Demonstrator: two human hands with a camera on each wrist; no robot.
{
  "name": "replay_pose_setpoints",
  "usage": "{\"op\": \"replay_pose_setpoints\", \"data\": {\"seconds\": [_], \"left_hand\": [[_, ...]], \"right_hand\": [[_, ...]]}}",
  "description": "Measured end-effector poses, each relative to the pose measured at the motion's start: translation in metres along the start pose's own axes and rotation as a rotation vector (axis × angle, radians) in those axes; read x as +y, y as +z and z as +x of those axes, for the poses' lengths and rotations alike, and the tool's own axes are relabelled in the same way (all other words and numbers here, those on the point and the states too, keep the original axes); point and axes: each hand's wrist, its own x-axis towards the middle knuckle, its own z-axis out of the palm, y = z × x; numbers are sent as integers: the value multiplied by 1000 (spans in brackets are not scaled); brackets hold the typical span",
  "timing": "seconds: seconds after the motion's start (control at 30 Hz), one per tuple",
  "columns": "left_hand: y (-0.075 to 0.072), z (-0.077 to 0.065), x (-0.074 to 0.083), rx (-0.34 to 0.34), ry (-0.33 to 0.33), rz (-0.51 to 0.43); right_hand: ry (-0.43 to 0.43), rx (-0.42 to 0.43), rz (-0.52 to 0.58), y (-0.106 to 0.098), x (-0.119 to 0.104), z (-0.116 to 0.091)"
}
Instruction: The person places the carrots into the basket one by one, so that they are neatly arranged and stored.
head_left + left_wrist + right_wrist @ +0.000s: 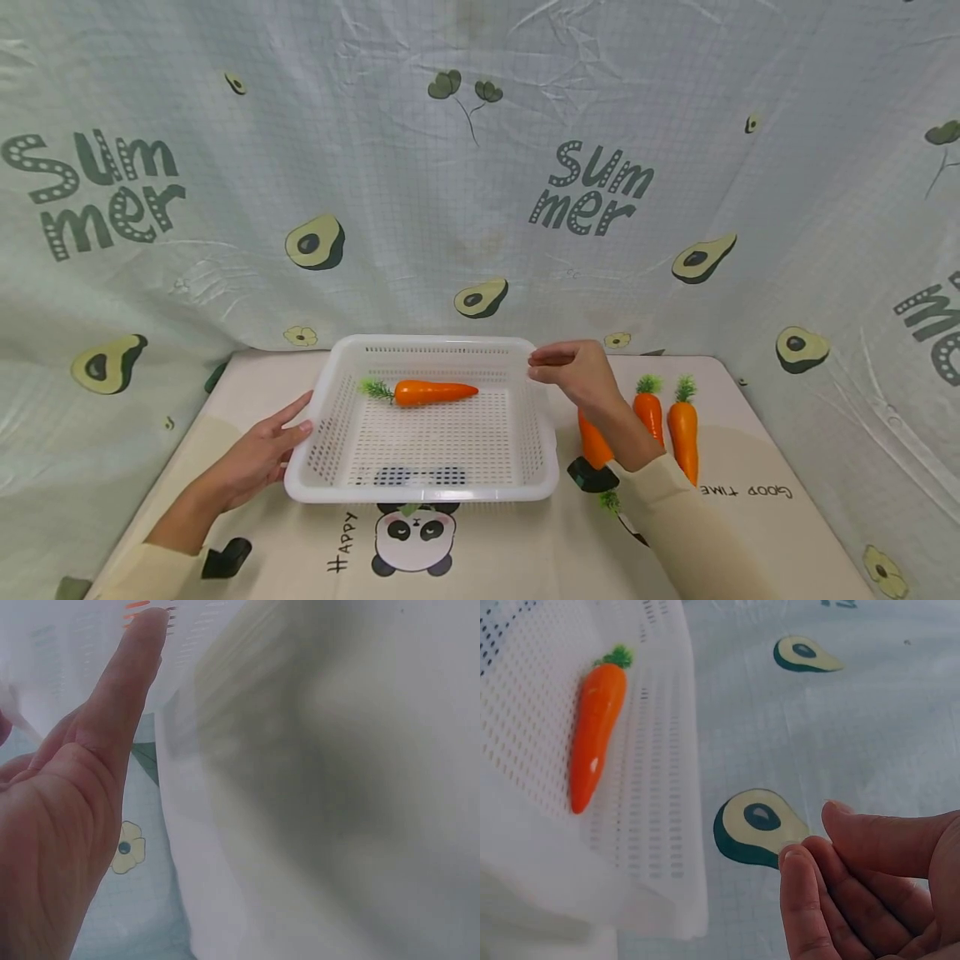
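Observation:
A white plastic basket (420,495) with slotted walls stands in the middle of the table, and one carrot (435,392) with a green top lies inside it. My left hand (258,454) is at the basket's left side, its fingers mostly straight and its fingertips at the rim. In the left wrist view, a straight finger (124,682) reaches up to the slotted wall. By the far right corner is my right hand (577,375), fingers bent loosely with nothing between them. The right wrist view shows this hand (862,885) apart from the basket wall (656,787).
Several carrots (683,433) lie on the table right of the basket, partly hidden by my right forearm. A printed curtain (405,192) hangs behind and beside the table. The table cover (525,558) bears a panda print near its front.

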Motion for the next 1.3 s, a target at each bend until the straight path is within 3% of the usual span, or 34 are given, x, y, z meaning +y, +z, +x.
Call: {"op": "replay_pose_setpoints", "data": {"seconds": [0.73,1.3], "left_hand": [[-1,1,-1,-14,-7,10],[-1,1,-1,-18,6,7]], "right_hand": [[83,57,-69,-38,35,-28],[97,87,-105,-58,64,-46]]}}
